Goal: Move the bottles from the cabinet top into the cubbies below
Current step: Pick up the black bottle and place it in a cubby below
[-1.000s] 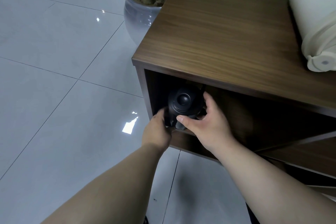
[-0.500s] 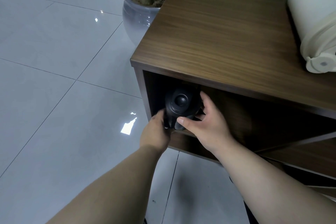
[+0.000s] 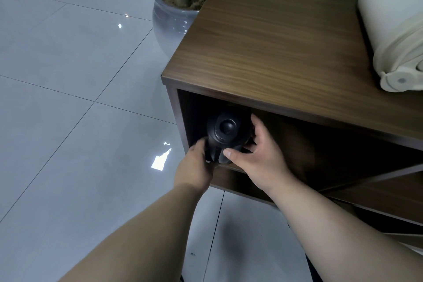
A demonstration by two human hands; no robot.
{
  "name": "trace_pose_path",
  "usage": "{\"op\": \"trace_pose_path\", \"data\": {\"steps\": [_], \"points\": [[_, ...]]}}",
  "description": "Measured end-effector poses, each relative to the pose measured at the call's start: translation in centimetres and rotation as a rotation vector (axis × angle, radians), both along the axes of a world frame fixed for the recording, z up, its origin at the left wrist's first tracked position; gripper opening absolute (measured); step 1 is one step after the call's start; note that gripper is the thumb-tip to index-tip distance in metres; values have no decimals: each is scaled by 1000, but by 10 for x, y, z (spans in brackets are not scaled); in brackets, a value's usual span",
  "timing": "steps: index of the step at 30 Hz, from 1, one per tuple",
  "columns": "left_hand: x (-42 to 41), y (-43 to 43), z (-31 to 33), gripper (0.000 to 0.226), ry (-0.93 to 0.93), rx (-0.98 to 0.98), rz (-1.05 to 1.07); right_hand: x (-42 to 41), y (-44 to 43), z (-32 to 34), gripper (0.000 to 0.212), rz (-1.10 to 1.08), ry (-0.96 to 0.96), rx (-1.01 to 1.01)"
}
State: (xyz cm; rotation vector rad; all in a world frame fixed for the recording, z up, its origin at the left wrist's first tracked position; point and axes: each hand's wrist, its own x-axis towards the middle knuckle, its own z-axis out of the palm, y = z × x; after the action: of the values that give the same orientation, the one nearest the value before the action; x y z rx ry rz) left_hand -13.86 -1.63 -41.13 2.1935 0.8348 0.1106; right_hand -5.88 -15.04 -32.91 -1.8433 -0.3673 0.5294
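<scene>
Two bare arms reach forward from the bottom of the view. The left hand (image 3: 196,162) curls its fingers around the left side of a black bottle (image 3: 225,135). The right hand (image 3: 256,153) wraps the other side, thumb in front, fingers behind. Both hands hold it tight. The bottle is at the front of the left cubby (image 3: 194,117), just under the cabinet top (image 3: 274,41), with its cap facing us. It looks close to the front edge, so it could tip out if the hands let go too soon. Farther back, a cream bottle (image 3: 393,36) waits on top. A grey plant pot (image 3: 169,18) stands on the floor behind.
</scene>
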Motion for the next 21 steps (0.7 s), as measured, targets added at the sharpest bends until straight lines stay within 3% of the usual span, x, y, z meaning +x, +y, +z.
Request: {"op": "trace_pose_path", "data": {"steps": [11,18,21], "points": [[-3,1,3,57,5,-73,-2,0,-5,-4,113,35,31,-93],[-12,3,20,56,33,-192,-52,-5,-16,6,130,125,-7,-377],[-17,4,42,40,153,-276,-74,-12,-30,17,127,168,-7,-489]]}}
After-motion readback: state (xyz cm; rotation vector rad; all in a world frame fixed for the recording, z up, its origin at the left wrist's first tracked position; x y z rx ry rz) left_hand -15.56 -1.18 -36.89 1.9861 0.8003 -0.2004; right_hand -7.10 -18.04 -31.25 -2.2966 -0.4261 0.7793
